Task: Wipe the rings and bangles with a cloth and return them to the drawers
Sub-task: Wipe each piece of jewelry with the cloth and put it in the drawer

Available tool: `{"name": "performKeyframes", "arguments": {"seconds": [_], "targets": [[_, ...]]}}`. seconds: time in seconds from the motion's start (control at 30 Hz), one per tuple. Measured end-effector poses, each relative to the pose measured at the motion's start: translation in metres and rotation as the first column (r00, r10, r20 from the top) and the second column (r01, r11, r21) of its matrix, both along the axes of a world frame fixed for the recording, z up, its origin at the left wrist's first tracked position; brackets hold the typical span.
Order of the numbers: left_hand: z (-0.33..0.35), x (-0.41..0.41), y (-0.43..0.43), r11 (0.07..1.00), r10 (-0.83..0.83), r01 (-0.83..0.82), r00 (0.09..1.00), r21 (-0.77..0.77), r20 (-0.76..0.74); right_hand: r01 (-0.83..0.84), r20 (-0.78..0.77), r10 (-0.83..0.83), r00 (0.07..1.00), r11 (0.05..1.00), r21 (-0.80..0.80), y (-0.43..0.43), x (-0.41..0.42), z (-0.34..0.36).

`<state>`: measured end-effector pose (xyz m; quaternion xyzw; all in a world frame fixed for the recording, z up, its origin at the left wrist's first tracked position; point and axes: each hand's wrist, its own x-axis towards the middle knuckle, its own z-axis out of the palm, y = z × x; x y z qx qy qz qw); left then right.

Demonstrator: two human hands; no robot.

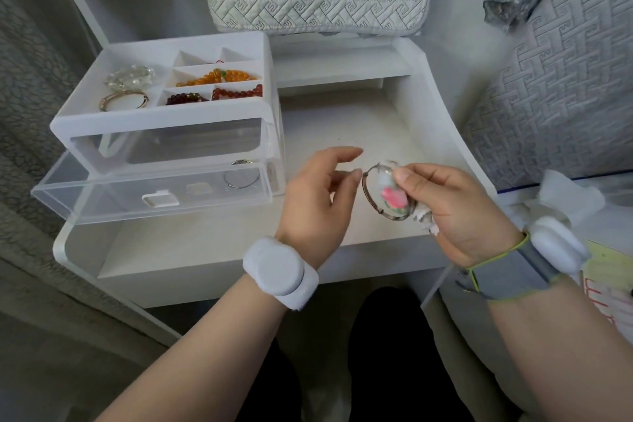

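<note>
My right hand (455,209) is at the near right part of the white tabletop (205,243), a little above it, and it holds a small white cloth (394,197) with a pink print, with the thumb pressed on top. The cloth is folded over the right side of a thin dark bangle (365,192), so this hand carries the bangle through the cloth. The bangle stands almost upright between my two hands. My left hand (322,192) is just beside it on the left, with the fingers loosely curved and the thumb stretched out, and it holds nothing. The tip of the index finger is at the left edge of the bangle, but I cannot tell if it touches. On the left of the tabletop stands a white drawer box (164,123). Its lower clear drawer (102,202) is pulled out toward me, and a thin silver bangle (241,178) lies inside it at the right end. The open top tray of the box has compartments: a clear crystal bracelet (130,76) and a gold bangle (123,100) on the left, orange beads (219,76) and red beads (236,92) on the right. Both my wrists wear white bands. A grey quilted bed (555,86) is on the far right.
</note>
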<state>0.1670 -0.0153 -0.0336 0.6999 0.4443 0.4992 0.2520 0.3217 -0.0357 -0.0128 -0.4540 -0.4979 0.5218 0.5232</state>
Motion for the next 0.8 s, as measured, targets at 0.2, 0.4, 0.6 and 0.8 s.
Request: {"name": "performKeyframes", "arguments": {"seconds": [0.2,0.4,0.6,0.8], "targets": [[-0.001,0.000,0.006,0.979,0.057,0.003,0.956,0.203,-0.287,-0.036,0.048,0.036,0.998,0.999,-0.003,0.000,0.000,-0.002],[0.000,0.002,0.004,0.975,0.083,-0.012,0.946,0.223,-0.313,0.026,0.088,-0.026,0.996,1.000,0.000,0.000,-0.003,-0.007],[-0.003,-0.004,0.010,0.940,0.212,-0.076,0.894,0.333,-0.394,-0.128,0.070,0.138,0.988,0.984,-0.126,0.006,0.005,-0.005],[-0.005,-0.006,0.012,0.923,0.258,-0.097,0.873,0.371,-0.415,-0.110,0.106,0.115,0.988,0.993,-0.047,0.007,0.009,-0.004]]}}
